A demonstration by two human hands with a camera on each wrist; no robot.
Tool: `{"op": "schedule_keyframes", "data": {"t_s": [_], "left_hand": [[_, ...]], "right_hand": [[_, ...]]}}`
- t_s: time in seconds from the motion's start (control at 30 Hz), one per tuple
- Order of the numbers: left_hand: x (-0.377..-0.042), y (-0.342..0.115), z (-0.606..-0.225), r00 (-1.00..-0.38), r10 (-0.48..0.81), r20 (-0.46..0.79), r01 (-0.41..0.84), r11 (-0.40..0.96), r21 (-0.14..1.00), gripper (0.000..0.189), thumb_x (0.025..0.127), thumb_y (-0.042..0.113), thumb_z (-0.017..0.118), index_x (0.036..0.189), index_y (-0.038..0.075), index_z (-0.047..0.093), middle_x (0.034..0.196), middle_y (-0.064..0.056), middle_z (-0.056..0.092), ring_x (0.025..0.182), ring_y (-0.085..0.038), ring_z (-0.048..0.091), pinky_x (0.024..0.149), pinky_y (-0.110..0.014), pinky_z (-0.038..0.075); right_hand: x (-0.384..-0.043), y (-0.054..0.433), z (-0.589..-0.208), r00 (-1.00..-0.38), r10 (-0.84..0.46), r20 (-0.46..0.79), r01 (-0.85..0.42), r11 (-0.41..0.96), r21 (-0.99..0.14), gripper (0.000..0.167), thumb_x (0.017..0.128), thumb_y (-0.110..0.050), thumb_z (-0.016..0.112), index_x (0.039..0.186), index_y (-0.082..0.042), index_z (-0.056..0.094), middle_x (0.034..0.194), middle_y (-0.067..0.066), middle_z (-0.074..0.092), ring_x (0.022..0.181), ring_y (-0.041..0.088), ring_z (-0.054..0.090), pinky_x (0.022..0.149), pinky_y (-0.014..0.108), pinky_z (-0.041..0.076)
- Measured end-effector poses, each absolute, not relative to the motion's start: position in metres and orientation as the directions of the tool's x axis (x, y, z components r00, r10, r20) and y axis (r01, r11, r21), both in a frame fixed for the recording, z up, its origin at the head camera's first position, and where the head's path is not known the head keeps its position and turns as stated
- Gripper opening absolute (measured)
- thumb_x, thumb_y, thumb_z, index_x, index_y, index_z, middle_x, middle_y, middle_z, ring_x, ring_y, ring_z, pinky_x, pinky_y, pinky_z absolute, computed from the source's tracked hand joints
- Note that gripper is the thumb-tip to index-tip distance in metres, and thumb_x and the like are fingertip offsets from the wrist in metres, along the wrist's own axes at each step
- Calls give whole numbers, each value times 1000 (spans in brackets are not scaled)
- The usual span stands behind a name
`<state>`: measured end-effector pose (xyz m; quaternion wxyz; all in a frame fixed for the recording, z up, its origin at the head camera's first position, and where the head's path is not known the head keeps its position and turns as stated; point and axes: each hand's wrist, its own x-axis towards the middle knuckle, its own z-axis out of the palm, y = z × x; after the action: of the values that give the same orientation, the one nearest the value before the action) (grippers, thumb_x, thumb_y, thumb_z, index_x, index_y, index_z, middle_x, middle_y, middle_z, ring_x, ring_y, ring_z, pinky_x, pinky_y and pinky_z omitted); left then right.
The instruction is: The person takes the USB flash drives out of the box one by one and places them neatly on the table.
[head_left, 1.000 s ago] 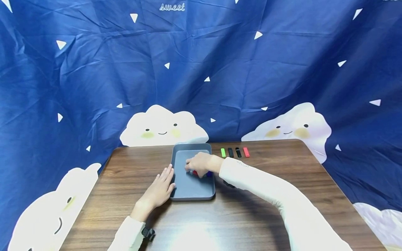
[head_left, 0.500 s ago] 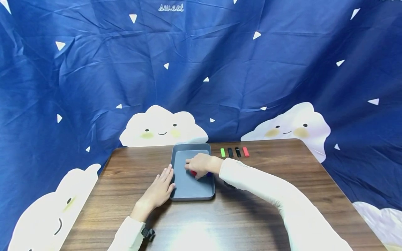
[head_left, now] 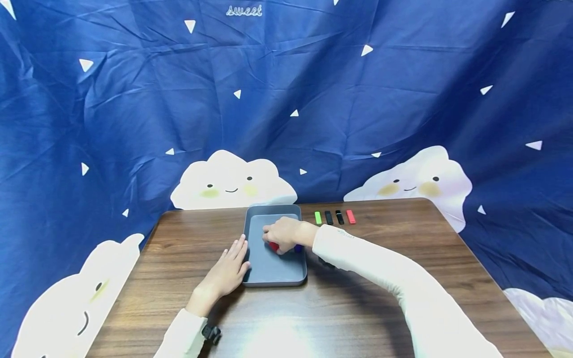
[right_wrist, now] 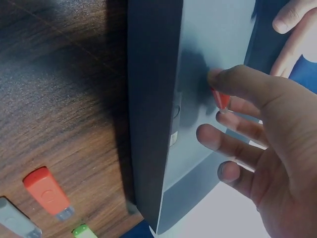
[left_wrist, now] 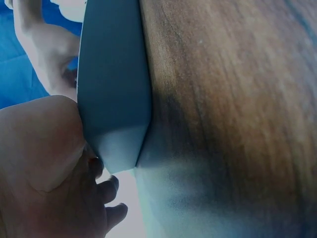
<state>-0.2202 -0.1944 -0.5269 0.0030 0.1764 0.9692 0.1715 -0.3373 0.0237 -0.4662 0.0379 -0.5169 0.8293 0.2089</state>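
Note:
A grey-blue tray [head_left: 273, 273] lies on the table. My right hand [head_left: 283, 233] is inside it, pinching a red USB stick [head_left: 273, 246] between thumb and fingers. In the right wrist view, the red USB stick [right_wrist: 222, 99] shows partly past the thumb, with the other fingers loosely bent. A dark blue USB stick [head_left: 298, 248] lies in the tray by its right wall, partly hidden by my wrist. My left hand [head_left: 227, 267] lies with straight fingers along the tray's left rim, and its fingertips touch the edge.
Beyond the tray's right side, a green USB stick [head_left: 318, 218], two black USB sticks [head_left: 329, 217] and a coral-red USB stick [head_left: 351, 217] stand in a row near the back edge of the wooden table [head_left: 179, 238]. A blue cloth [head_left: 268, 99] hangs behind.
The red USB stick has shifted slightly left in the tray with my right fingers, and more of its end shows. My left hand and the tray have stayed put.

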Motion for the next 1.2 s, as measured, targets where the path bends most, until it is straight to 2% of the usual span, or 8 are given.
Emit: {"op": "schedule_keyframes", "data": {"t_s": [0.17, 0.43, 0.73, 0.97, 1.2], "left_hand": [[-221, -196, -531, -934, 351, 72, 354, 873, 335, 63, 112, 24, 48, 164, -8, 31, 176, -22, 22, 161, -47, 27, 129, -68, 27], [-220, -195, -528, -935, 348, 62, 348, 876, 334, 63, 112, 24, 49, 163, -8, 32, 176, -23, 22, 161, -47, 28, 129, -67, 27], [-218, -192, -522, -945, 327, 28, 318, 892, 321, 62, 113, 24, 49, 164, -8, 31, 177, -22, 21, 162, -45, 26, 130, -65, 26], [-219, -192, -522, -943, 332, 35, 325, 887, 328, 62, 113, 24, 49, 164, -8, 31, 177, -22, 21, 162, -45, 26, 130, -65, 26], [-218, -194, -525, -935, 348, 73, 350, 870, 347, 61, 112, 22, 50, 162, -10, 34, 175, -25, 24, 159, -49, 29, 128, -68, 28]], "right_hand": [[-337, 24, -465, -466, -838, -283, -873, 385, 300, 44, 94, -50, 79, 130, -27, 70, 127, -6, 63, 86, 11, 66, 78, 29, 60], [-336, 28, -463, -467, -850, -242, -877, 411, 249, 42, 93, -48, 81, 122, -23, 63, 119, -6, 62, 81, 10, 62, 72, 30, 58], [-334, 36, -458, -448, -869, -211, -888, 405, 220, 43, 93, -48, 81, 126, -24, 67, 122, -5, 62, 76, 11, 59, 69, 30, 57], [-335, 46, -451, -439, -887, -147, -894, 414, 170, 40, 91, -48, 83, 120, -24, 71, 117, -6, 62, 72, 10, 58, 66, 30, 56], [-332, 57, -441, -446, -888, -113, -892, 430, 139, 42, 92, -46, 82, 127, -24, 73, 122, -4, 63, 75, 9, 56, 67, 30, 56]]}}
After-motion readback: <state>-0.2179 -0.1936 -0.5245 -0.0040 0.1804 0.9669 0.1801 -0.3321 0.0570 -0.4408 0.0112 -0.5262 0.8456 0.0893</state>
